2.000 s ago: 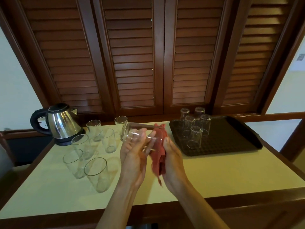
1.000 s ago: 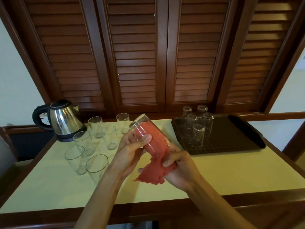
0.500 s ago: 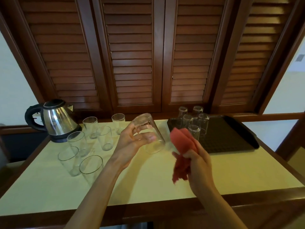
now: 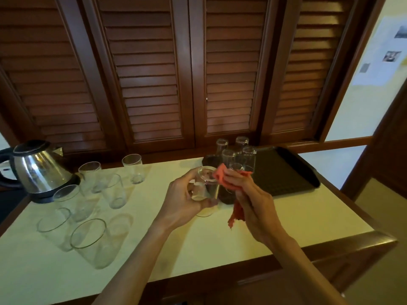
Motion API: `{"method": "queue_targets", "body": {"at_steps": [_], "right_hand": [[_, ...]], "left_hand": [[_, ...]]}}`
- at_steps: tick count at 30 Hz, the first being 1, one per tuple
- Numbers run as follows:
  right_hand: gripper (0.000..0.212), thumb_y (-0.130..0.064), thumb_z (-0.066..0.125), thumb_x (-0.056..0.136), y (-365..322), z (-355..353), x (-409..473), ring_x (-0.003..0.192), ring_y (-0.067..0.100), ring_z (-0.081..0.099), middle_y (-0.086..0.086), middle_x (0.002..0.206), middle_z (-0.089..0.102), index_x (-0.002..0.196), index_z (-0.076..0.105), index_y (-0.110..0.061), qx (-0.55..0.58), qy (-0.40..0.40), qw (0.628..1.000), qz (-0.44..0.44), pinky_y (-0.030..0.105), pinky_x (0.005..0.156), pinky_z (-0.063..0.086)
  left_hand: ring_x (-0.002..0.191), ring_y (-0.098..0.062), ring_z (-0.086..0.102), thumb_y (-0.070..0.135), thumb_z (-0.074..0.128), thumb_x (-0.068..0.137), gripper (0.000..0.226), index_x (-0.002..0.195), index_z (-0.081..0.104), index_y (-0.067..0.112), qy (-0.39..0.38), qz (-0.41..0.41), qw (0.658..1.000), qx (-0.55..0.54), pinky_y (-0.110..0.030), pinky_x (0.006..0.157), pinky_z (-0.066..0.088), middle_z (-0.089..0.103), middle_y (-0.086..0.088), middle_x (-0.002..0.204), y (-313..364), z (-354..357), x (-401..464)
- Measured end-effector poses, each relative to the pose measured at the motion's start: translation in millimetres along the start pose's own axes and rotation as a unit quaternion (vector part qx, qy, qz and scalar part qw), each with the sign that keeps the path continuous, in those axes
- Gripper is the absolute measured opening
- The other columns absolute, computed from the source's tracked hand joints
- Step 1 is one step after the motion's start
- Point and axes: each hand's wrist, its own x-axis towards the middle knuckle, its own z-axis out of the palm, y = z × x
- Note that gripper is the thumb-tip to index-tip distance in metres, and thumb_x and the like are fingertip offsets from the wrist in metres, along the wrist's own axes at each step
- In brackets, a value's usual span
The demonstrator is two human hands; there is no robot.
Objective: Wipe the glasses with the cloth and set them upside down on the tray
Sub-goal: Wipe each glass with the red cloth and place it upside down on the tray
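Left hand (image 4: pixel 187 200) curls its grip round a glass (image 4: pixel 206 190); right hand (image 4: pixel 248 194) pinches the red cloth (image 4: pixel 222 176).

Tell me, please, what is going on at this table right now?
A person is wiping drinking glasses. The left hand grips a clear glass while the right hand presses a red cloth at its upper end. Five glasses stand upside down on the black tray; six more wait upright beside the kettle.
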Motion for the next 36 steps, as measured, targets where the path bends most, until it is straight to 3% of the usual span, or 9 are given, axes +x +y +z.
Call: {"method": "queue_targets", "body": {"at_steps": [2, 4, 6, 8, 12, 17, 21, 28, 36], "right_hand": [[0.032, -0.007, 0.04, 0.106, 24.0, -14.1, -10.1, 0.077, -0.003, 0.068, -0.013, 0.117, 0.066, 0.132, 0.057, -0.016, -0.002, 0.074, 0.996, 0.057, 0.008, 0.065, 0.051], [0.031, -0.01, 0.041, 0.105, 55.9, -23.8, -25.4, 0.056, 0.002, 0.065, -0.008, 0.109, 0.071, 0.129, 0.057, -0.022, -0.054, 0.1, 0.987, 0.111, 0.016, 0.052, 0.053], [0.038, -0.006, 0.055, 0.101, 92.0, -30.3, -45.1, 0.08, 0.014, 0.07, 0.0, 0.121, 0.069, 0.13, 0.056, -0.031, -0.141, 0.101, 0.97, 0.171, 0.033, 0.068, 0.061], [0.05, -0.007, 0.07, 0.091, 130.1, -32.7, -64.2, 0.116, 0.028, 0.062, 0.004, 0.134, 0.063, 0.136, 0.057, -0.024, -0.265, 0.071, 0.937, 0.218, 0.05, 0.094, 0.055], [0.053, -0.042, 0.037, 0.098, 166.2, -36.2, -84.5, 0.144, 0.038, 0.04, 0.005, 0.156, 0.045, 0.147, 0.049, -0.026, -0.379, -0.046, 0.881, 0.278, 0.06, 0.113, 0.035], [0.05, -0.02, 0.053, 0.099, 162.3, -38.3, -78.4, 0.149, 0.038, 0.032, 0.007, 0.16, 0.038, 0.149, 0.048, -0.024, -0.384, -0.054, 0.872, 0.297, 0.062, 0.118, 0.022], [0.051, -0.024, 0.048, 0.103, 164.3, -39.9, -79.2, 0.154, 0.032, 0.022, 0.003, 0.165, 0.03, 0.153, 0.042, -0.028, -0.376, -0.063, 0.87, 0.313, 0.058, 0.122, 0.012], [0.062, -0.026, 0.046, 0.104, 160.0, -42.4, -72.0, 0.157, 0.029, -0.009, -0.002, 0.17, -0.01, 0.16, 0.021, -0.031, -0.383, -0.12, 0.857, 0.324, 0.063, 0.123, 0.004], [0.06, -0.036, 0.047, 0.101, 163.0, -45.0, -65.8, 0.154, 0.029, 0.015, -0.004, 0.169, 0.017, 0.157, 0.028, -0.035, -0.412, -0.136, 0.843, 0.318, 0.059, 0.119, 0.017]], "left_hand": [[0.109, -0.005, 0.068, 0.015, 0.098, 0.067, 0.074, 0.131, 0.065, 0.034, -0.015, -0.007, 1.0, -0.006, -0.025, 0.093, 0.057, 0.072, 0.015, 0.119, 3.5, 14.2, 7.0], [0.107, 0.003, 0.068, 0.013, 0.098, 0.068, 0.071, 0.127, 0.064, 0.034, -0.031, -0.012, 0.999, -0.025, -0.014, 0.089, 0.054, 0.072, 0.015, 0.12, 10.9, 31.1, 18.0], [0.111, 0.002, 0.068, 0.017, 0.099, 0.066, 0.072, 0.127, 0.064, 0.032, -0.04, -0.014, 0.998, -0.041, -0.018, 0.096, 0.055, 0.073, 0.013, 0.121, 15.3, 53.2, 36.1], [0.117, -0.005, 0.068, 0.028, 0.101, 0.061, 0.079, 0.131, 0.064, 0.028, -0.044, -0.013, 0.998, -0.04, -0.031, 0.103, 0.055, 0.073, 0.011, 0.124, 19.0, 79.6, 57.3], [0.111, -0.007, 0.066, 0.028, 0.099, 0.065, 0.079, 0.134, 0.061, 0.025, -0.031, -0.005, 0.999, -0.015, -0.037, 0.099, 0.058, 0.069, 0.009, 0.124, 26.1, 131.1, 102.5], [0.115, -0.013, 0.058, 0.02, 0.096, 0.072, 0.083, 0.141, 0.051, 0.018, -0.027, -0.046, 0.998, 0.023, -0.029, 0.094, 0.05, 0.062, -0.002, 0.134, 26.5, 181.9, 144.7], [0.127, -0.028, 0.058, 0.016, 0.094, 0.075, 0.078, 0.137, 0.047, 0.015, -0.015, -0.101, 0.994, 0.049, -0.044, 0.105, 0.052, 0.058, -0.01, 0.138, 17.3, 207.6, 155.2], [0.141, -0.033, 0.051, 0.014, 0.089, 0.082, 0.086, 0.152, 0.037, 0.012, -0.016, -0.15, 0.987, 0.063, -0.042, 0.111, 0.046, 0.052, -0.014, 0.151, 5.2, 224.4, 152.4], [0.139, -0.035, 0.052, 0.013, 0.089, 0.082, 0.082, 0.147, 0.039, 0.009, -0.013, -0.18, 0.982, 0.063, -0.042, 0.11, 0.047, 0.053, -0.017, 0.149, -0.8, 226.7, 151.1]]}}
